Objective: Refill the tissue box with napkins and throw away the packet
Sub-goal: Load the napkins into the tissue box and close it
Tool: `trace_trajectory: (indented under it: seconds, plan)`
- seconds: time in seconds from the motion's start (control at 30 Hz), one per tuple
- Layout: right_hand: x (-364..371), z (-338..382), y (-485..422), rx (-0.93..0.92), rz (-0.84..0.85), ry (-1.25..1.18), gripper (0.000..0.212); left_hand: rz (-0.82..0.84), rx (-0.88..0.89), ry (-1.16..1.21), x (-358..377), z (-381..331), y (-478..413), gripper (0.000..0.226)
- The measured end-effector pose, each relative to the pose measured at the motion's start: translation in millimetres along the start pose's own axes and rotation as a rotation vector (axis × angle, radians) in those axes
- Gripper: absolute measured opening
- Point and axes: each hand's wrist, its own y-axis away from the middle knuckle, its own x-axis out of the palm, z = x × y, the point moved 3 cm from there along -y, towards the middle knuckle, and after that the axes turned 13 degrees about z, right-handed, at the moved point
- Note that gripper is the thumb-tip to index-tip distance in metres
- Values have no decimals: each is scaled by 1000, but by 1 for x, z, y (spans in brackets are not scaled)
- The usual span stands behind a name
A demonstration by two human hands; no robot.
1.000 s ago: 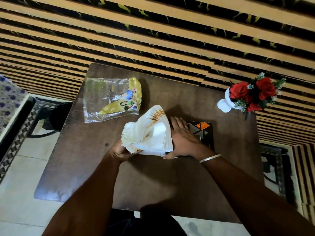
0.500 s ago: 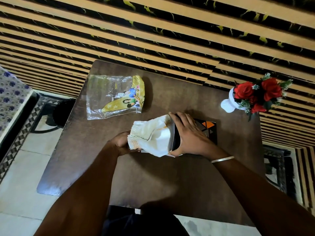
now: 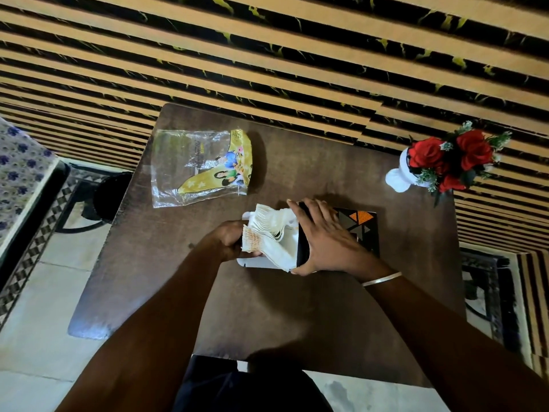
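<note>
A black tissue box point(image 3: 361, 226) with an orange and grey triangle pattern lies on its side on the brown table point(image 3: 267, 307). My right hand point(image 3: 323, 237) grips its open left end. A thick stack of white napkins point(image 3: 271, 233) with orange-printed edges sticks partway into that opening. My left hand point(image 3: 230, 237) is closed on the stack's outer end. The empty clear and yellow packet point(image 3: 202, 166) lies flat at the table's far left, apart from both hands.
A white vase with red roses point(image 3: 439, 162) stands at the table's far right corner. A striped wall runs behind the table. A dark round bin point(image 3: 111, 191) sits on the floor to the left, beside a patterned cushion point(image 3: 17, 171).
The napkin stack has dropped from upright and fanned to lying sideways, and has slid further into the box opening. My right hand has shifted onto the box's open end.
</note>
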Motion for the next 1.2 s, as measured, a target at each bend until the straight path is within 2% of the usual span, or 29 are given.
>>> trace_trajectory:
  seconds: [0.13, 0.3, 0.53, 0.7, 0.93, 1.2]
  plan:
    - [2, 2, 0, 1, -3, 15, 144, -35, 35, -11, 9, 0, 0, 24]
    - [2, 1, -3, 15, 18, 7, 143, -37, 36, 81, 5, 13, -3, 14]
    - [2, 6, -7, 20, 21, -17, 143, 26, 73, 96, 22, 26, -8, 20]
    - [6, 6, -8, 11, 30, 3, 144, 57, 109, 7, 24, 24, -12, 40]
    - [8, 6, -8, 9, 31, 13, 144, 73, 128, -74, 38, 24, -23, 45]
    - [8, 1, -5, 6, 36, -11, 142, 140, 170, -22, 41, 30, -30, 51]
